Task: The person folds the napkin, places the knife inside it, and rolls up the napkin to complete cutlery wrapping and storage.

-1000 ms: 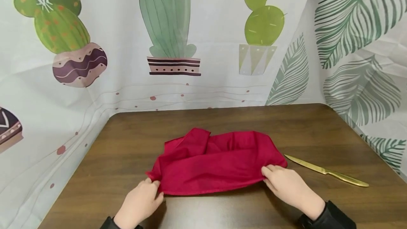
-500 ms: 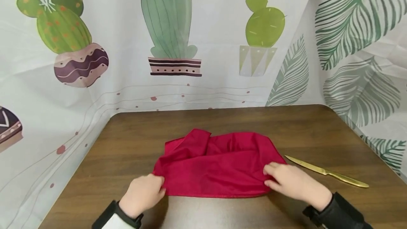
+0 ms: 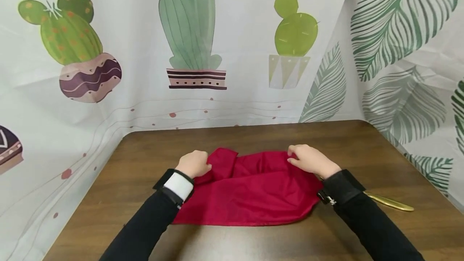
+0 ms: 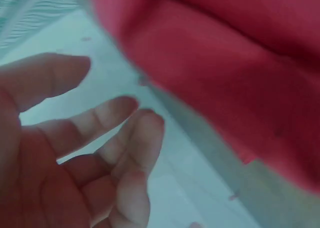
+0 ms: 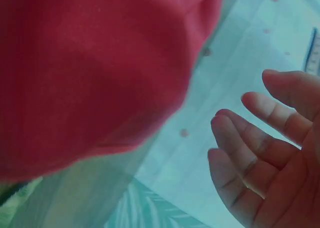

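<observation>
A crumpled red cloth (image 3: pixel 250 200), partly folded over itself, lies in the middle of the table. My left hand (image 3: pixel 194 164) is over its far left part; in the left wrist view the fingers (image 4: pixel 142 138) are loosely bent, hold nothing and stand apart from the cloth (image 4: pixel 215 73). Near the far right corner is my right hand (image 3: pixel 311 159). The right wrist view shows its fingers (image 5: pixel 240 148) spread and relaxed, with a gap to the cloth (image 5: pixel 100 78). The forearms hide the cloth's left and right margins.
A gold table knife (image 3: pixel 393 203) lies right of the cloth, its blade mostly hidden behind the right forearm. The brown wooden table (image 3: pixel 159 142) ends at a white curtain (image 3: pixel 246 71) printed with cacti and leaves.
Both hands have let go of the cloth's near corners and moved away from me to its far side. The near edge now lies flatter on the table. The knife has stayed put.
</observation>
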Action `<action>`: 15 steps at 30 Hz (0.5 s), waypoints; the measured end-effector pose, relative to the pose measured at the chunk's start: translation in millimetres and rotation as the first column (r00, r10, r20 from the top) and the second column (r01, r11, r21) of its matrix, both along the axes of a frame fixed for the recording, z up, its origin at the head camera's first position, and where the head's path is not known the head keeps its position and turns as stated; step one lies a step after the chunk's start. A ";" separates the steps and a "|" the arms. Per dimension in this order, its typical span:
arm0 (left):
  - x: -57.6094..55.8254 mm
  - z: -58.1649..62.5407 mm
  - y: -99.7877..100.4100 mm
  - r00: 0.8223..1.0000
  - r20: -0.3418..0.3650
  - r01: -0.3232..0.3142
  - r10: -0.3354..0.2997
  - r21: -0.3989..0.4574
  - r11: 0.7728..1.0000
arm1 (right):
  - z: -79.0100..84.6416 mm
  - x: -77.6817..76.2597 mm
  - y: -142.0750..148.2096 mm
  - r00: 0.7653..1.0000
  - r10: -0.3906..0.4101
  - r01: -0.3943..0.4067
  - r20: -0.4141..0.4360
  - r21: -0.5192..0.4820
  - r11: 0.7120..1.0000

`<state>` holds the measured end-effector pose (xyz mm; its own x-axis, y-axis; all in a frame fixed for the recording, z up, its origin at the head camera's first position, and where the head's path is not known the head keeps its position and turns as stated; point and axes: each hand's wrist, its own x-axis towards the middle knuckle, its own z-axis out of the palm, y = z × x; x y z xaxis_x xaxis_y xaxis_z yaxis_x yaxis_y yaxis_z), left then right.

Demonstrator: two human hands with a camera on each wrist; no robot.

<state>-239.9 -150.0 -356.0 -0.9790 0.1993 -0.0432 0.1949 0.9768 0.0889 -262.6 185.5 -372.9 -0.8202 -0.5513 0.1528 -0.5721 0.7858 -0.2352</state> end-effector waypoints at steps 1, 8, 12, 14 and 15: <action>-6.5 -4.0 1.7 1.000 0.012 -0.016 0.016 -0.001 1.000 | -2.6 -4.5 -2.0 1.000 -0.008 0.008 0.009 0.013 1.000; -35.3 -30.3 12.9 0.991 0.094 -0.107 0.100 0.064 0.992 | -16.2 -26.7 -4.7 0.948 -0.285 0.268 0.144 0.126 0.955; -44.9 -39.1 14.8 0.987 0.104 -0.134 0.123 0.098 0.986 | -34.9 -49.2 7.6 0.907 -0.347 0.310 0.239 0.177 0.934; -49.3 -40.8 14.4 0.988 0.087 -0.134 0.124 0.122 0.983 | -44.5 -60.7 11.2 0.904 -0.323 0.291 0.279 0.152 0.945; -51.4 -40.7 14.6 0.989 0.082 -0.135 0.125 0.140 0.981 | -46.9 -64.2 11.5 0.904 -0.312 0.288 0.293 0.122 0.950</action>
